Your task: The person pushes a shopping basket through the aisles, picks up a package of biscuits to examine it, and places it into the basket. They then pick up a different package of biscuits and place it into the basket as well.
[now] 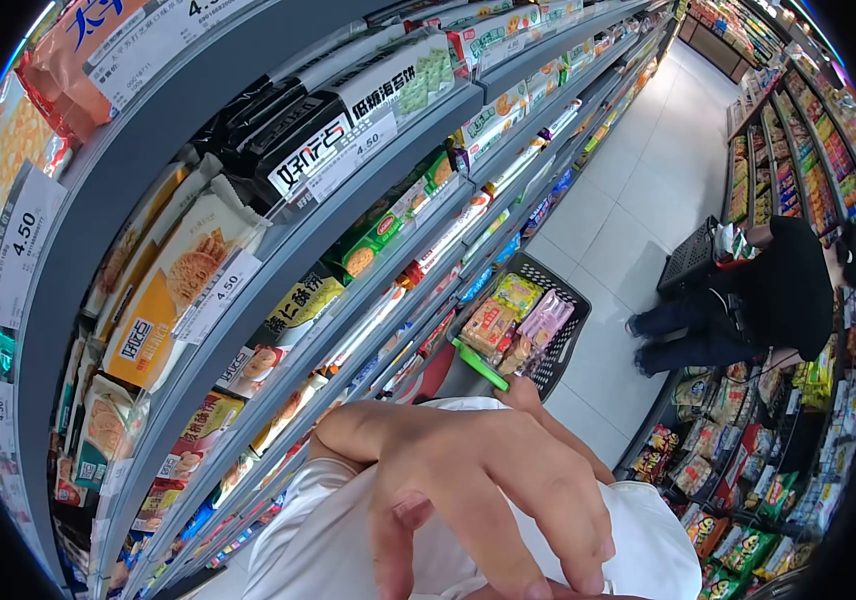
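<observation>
My left hand (468, 480) fills the lower middle of the view, close to the camera. Its back faces me, the fingers are spread and point downward, and nothing is in it. A white sleeve covers that arm. My right hand (531, 398) stretches out beyond it to the green handle (478, 364) of a black shopping basket (560, 352) and appears closed on the handle, though the left hand hides most of it. The basket holds several snack packets, yellow, orange and pink, and sits beside the lower shelves.
Long grey shelves (278, 250) of biscuit and snack packs with 4.50 price tags run along the left. A white tiled aisle (638, 190) leads away. At the right, a person in black (778, 290) crouches by another basket and a facing snack shelf.
</observation>
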`<state>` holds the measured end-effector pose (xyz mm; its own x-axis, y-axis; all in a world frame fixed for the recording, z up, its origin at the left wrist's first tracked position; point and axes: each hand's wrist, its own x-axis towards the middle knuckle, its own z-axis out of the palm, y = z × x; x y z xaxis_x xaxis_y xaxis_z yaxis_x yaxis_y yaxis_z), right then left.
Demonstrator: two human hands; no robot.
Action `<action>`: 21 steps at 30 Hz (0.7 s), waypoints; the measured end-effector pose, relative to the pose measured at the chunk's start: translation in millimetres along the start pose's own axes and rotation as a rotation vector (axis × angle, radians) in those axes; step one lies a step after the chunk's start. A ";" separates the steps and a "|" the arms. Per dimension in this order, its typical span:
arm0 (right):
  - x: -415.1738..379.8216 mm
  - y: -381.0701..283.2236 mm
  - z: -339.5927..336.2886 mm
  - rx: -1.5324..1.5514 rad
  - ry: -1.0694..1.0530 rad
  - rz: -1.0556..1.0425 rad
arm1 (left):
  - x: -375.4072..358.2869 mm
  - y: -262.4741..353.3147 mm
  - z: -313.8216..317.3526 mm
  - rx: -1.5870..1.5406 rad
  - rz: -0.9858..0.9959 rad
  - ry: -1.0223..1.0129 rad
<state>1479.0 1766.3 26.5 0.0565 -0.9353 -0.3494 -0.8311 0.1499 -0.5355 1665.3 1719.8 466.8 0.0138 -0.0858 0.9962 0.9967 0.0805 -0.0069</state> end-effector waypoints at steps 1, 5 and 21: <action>0.2 0.9 0.6 -0.004 -0.019 0.016 | 2.4 7.6 -2.1 0.001 0.000 0.001; 0.7 0.8 1.0 -0.009 -0.029 0.018 | 9.2 28.9 -4.1 0.042 -0.291 0.002; -1.6 -3.2 -1.7 0.034 0.013 -0.009 | 6.3 29.6 -3.5 0.027 -0.356 0.026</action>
<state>1480.5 1766.8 30.0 0.0567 -0.9406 -0.3348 -0.8115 0.1519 -0.5642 1695.1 1718.2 472.6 -0.3318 -0.1382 0.9332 0.9369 0.0673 0.3431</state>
